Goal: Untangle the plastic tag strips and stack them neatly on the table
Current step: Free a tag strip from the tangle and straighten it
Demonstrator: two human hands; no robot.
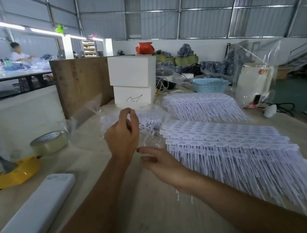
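A tangled heap of white plastic tag strips (150,123) lies in a clear plastic bag at the table's middle. My left hand (122,133) is raised over it, with thumb and fingers pinching some strips at the top. My right hand (161,165) hovers lower, fingers straight and holding nothing, its tips near the bag's front edge. A neat stack of tag strips (227,142) lies to the right of my hands. A second stack (202,104) lies behind it.
Two white boxes (132,80) stand stacked behind the heap, next to a wooden board (81,82). A tape roll (49,142), a yellow tape dispenser (14,173) and a long white block (35,210) lie at the left. A blue basket (210,85) sits at the back right.
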